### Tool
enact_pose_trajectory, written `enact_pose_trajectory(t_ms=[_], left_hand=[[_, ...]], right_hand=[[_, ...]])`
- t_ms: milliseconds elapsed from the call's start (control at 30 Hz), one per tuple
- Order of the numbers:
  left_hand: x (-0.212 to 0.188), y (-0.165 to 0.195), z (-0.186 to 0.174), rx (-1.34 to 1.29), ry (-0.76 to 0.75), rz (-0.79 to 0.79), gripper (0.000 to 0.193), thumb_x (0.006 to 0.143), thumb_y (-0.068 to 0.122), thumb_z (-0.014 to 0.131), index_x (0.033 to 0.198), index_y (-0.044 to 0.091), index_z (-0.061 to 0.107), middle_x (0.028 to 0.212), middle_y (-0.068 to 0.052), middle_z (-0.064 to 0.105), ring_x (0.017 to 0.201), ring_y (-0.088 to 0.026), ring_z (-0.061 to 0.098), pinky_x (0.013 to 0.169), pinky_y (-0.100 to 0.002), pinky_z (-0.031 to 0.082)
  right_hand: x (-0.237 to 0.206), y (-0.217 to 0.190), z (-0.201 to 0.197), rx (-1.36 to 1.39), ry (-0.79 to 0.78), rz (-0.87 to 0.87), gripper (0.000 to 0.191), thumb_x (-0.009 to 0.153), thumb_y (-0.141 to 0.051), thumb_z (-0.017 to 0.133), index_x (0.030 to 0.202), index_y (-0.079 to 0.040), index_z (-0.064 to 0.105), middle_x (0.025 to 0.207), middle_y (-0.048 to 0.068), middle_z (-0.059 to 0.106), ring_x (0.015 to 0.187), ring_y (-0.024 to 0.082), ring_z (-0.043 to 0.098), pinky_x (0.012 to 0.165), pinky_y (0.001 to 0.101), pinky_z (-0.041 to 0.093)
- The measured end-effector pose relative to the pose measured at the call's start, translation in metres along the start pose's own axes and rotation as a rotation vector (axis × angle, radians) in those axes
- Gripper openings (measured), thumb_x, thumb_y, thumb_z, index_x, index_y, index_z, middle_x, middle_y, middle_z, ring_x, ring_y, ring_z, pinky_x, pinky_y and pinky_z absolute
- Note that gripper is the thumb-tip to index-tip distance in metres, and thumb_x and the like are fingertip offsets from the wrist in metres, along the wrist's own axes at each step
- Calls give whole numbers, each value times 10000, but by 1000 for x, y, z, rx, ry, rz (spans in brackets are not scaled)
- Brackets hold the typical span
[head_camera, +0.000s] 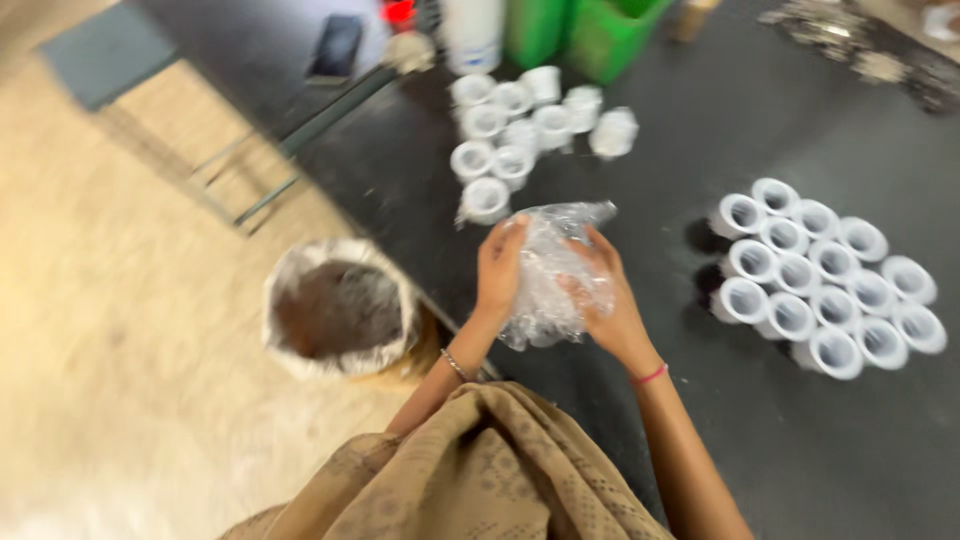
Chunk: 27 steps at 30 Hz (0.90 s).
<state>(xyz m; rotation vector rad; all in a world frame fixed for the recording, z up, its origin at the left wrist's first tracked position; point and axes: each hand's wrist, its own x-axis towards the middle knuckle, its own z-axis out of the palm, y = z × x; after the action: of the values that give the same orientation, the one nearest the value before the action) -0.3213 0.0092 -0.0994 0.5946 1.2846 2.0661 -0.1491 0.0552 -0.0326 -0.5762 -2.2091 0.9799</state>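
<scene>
Both my hands hold a crumpled clear plastic wrap (548, 262) above the dark table (720, 430). My left hand (500, 268) grips its left side. On the right side, my right hand (605, 300) has its fingers closed into the plastic. I cannot tell whether anything is inside the wrap. A cluster of several white short cylinders (825, 280) stands on the table to the right of my hands. A second group of white cylinders (515, 135) sits farther back, just beyond my left hand.
A bin lined with a plastic bag (340, 310) stands on the floor at the table's left edge. Green containers (585, 35), a white bottle (472, 30) and a dark phone (335, 45) are at the back. The image is blurred.
</scene>
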Motion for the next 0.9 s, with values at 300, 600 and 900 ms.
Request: enact_pose_trajectory(t_ms=[300,600,900], left_hand=[[-72,6,-85,537,204,208,432,794,250,864,1089,5,665,1001,-78,651,953,-203,625,860,-354,517],[-2,7,-324,844,792,266,358,838,86,764,1148,-5,609,979,-177,681,895,-310,660,833,-398,538],[136,-39,-487,1239,636,271,711,795,134,800,1399,-58,477,1288,-309,604,1163,-481,579,975,-489,485]], right_hand=[[-6,17,76,141,-238,-71,402,947,-47,600,1349,-56,613,1405,137,611,1337,293,592,1116,398,474],[30,-9,147,-64,-269,-77,624,935,-284,710,1465,-53,472,1508,205,463,1402,376,438,1134,475,368],[54,33,243,-673,-130,-79,602,793,-448,686,1319,-162,626,1438,72,577,1324,306,533,1081,483,399]])
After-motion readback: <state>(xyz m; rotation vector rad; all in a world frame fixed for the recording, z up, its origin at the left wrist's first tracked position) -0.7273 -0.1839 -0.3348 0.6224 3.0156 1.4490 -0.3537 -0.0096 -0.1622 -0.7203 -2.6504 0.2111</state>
